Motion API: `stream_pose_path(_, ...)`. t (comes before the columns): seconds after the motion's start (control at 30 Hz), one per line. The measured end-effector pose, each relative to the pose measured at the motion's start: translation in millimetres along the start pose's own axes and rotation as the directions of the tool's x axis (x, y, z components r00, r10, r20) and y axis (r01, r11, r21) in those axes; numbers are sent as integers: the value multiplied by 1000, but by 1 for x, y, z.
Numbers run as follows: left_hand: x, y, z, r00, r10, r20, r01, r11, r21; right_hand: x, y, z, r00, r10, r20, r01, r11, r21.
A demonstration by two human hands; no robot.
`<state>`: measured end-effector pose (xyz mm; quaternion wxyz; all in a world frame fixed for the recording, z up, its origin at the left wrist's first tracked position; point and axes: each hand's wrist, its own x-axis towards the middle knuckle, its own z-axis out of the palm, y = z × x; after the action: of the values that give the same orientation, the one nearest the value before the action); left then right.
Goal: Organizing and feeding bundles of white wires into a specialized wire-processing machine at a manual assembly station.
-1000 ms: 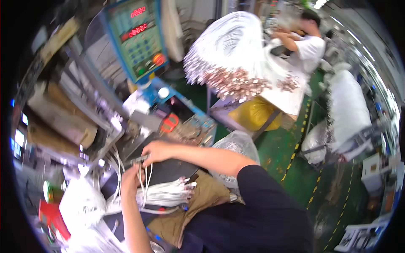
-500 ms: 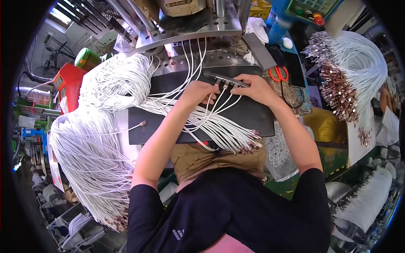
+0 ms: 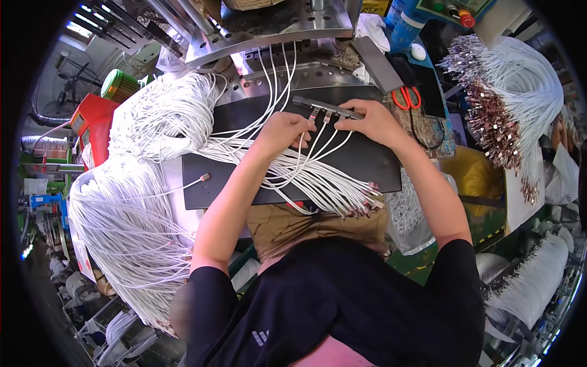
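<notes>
My left hand and my right hand rest on a dark work plate, fingers pinching thin white wires at a long grey metal bar. The wires' metal ends sit in the bar. A fan of white wires with copper terminals lies across the plate toward my lap. More white wires run from the bar up into the metal machine.
A big heap of white wires fills the left side. Another bundle with metal terminals hangs at the right. Orange-handled scissors, a blue bottle and a red box stand around the plate.
The camera swung from looking across the workshop down onto the bench. Both hands have stayed at the grey bar, with the view closer and slightly shifted now.
</notes>
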<state>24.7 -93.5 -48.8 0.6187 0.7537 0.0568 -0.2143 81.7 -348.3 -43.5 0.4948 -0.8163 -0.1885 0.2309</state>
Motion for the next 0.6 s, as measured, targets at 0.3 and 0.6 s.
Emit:
stream_pose_path(0.3, -11, 1, 2, 999, -35, 15, 36, 998, -51, -1, 3, 0, 999, 14, -42, -10, 993, 115)
stream_pose_path(0.6, -4, 13, 9, 994, -96, 61, 103, 986, -130, -5, -2, 0, 1000, -6, 5, 6, 999, -38)
